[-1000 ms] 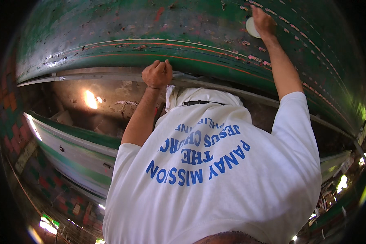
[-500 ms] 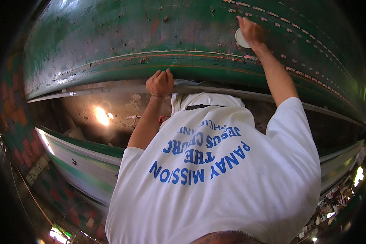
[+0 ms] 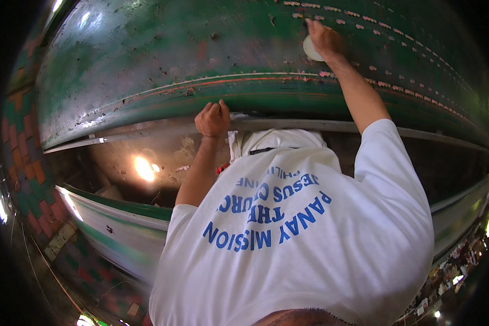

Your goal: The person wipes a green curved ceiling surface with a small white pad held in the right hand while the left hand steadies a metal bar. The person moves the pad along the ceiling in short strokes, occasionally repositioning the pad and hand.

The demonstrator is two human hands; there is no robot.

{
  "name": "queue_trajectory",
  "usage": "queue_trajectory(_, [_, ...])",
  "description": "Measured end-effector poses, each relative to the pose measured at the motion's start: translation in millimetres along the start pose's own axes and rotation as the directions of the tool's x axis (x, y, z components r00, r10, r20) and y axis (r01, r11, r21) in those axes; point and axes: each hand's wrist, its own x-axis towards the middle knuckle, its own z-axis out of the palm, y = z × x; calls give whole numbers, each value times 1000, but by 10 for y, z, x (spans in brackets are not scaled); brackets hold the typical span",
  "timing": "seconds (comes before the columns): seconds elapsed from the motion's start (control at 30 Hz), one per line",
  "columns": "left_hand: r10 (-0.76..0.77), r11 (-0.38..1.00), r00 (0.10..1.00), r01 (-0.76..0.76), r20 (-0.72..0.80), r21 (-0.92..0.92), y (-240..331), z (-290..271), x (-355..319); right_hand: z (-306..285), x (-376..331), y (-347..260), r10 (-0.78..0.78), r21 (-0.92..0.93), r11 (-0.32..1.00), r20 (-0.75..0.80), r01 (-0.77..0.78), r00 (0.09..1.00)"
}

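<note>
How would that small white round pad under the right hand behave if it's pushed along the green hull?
The white pad looks thin and flat, so probably light. Pressed under the right hand, it should slide, not roll. The green hull shows flaking paint and rust spots, so it may drag or catch there.

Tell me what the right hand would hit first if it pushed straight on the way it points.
Most likely the green painted hull: the right hand already presses a pale round pad against it, so nothing else lies between, though depth is hard to judge.
</note>
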Motion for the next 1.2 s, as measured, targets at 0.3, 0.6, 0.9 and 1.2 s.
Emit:
queue_trajectory(0.3, [-26, 1000, 998, 26, 49, 6, 3, -3, 10, -60, 146, -167, -161, 15, 987, 141, 161, 977])
queue_trajectory(0.6, [-64, 998, 995, 62, 75, 30, -20, 1, -9, 20, 252, -195, -323, 42, 946, 76, 321, 943])
queue_trajectory(0.9, [-15, 1000, 997, 14, 77, 10, 29, -33, 33, 66, 286, -191, -309, 194, 937, 83, 289, 947])
queue_trajectory(1.2, [-25, 999, 992, 21, 127, 35, -6, -31, 34, -144, -314, -645, -430, 241, 901, 384, 361, 817])
